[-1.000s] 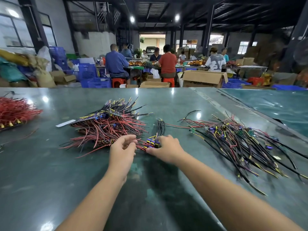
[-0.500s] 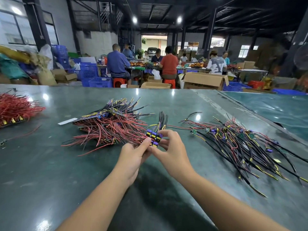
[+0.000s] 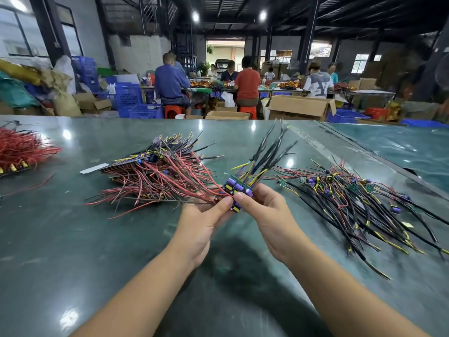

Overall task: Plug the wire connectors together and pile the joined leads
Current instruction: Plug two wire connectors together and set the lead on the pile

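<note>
While both thumbs are pinching the bundle [image 3: 237,189] above the table [image 3: 73,239], left hand [image 3: 201,221] and right hand [image 3: 263,210] closed round it, you are squaring its ends; keep leads [image 3: 267,147] fanning clear.

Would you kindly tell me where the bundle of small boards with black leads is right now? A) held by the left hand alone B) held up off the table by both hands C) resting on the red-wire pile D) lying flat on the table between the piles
B: the bundle of small boards is raised above the table, pinched between the left hand and right hand.
</note>
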Demonstrator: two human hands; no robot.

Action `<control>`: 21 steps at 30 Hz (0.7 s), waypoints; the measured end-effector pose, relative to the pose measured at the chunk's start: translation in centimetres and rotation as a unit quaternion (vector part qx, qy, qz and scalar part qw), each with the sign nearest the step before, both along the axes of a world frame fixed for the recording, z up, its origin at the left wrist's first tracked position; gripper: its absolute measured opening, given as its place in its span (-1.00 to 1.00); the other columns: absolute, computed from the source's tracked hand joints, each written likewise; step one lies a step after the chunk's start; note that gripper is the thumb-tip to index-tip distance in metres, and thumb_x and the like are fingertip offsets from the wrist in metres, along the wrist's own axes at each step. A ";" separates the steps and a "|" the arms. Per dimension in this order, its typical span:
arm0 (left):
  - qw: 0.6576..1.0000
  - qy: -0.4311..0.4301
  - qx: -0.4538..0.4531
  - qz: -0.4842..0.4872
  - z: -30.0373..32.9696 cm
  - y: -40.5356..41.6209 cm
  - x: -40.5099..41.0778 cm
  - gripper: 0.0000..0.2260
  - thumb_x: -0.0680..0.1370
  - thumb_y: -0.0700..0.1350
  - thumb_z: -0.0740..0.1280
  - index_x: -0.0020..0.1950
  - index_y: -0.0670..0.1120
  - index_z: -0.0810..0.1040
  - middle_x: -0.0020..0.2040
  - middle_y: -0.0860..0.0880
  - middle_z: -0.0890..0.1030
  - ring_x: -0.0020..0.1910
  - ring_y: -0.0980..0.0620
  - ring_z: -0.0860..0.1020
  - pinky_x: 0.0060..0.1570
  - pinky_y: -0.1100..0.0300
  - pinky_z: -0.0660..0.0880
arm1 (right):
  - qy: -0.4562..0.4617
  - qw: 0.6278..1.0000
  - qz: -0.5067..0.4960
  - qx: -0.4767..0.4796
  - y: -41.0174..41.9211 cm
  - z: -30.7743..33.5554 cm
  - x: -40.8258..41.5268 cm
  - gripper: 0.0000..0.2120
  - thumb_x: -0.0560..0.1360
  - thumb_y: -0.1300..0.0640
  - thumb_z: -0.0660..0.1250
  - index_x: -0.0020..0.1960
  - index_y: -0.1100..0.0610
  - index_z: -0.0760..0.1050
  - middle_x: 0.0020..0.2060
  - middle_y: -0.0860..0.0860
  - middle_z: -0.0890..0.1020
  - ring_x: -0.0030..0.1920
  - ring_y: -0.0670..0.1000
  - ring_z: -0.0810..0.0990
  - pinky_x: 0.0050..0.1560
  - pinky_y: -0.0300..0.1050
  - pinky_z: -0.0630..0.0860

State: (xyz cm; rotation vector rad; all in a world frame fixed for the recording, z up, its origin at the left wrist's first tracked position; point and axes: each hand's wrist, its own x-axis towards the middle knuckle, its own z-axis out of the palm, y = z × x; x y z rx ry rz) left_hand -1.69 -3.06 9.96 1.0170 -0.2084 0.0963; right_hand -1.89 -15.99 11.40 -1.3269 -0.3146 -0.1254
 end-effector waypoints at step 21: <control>0.996 -0.032 0.082 -0.026 0.0 0.7 -0.1 -0.81 0.26 -0.20 0.46 -0.15 -0.06 0.71 -0.13 -0.04 0.71 -0.15 0.10 0.66 -0.16 0.27 0.57 | 0.179 0.972 0.083 0.125 -1.1 0.9 0.1 -0.86 0.29 0.16 0.42 -0.16 0.16 0.63 -0.24 0.06 0.70 -0.29 -0.06 0.66 -0.28 -0.29 0.57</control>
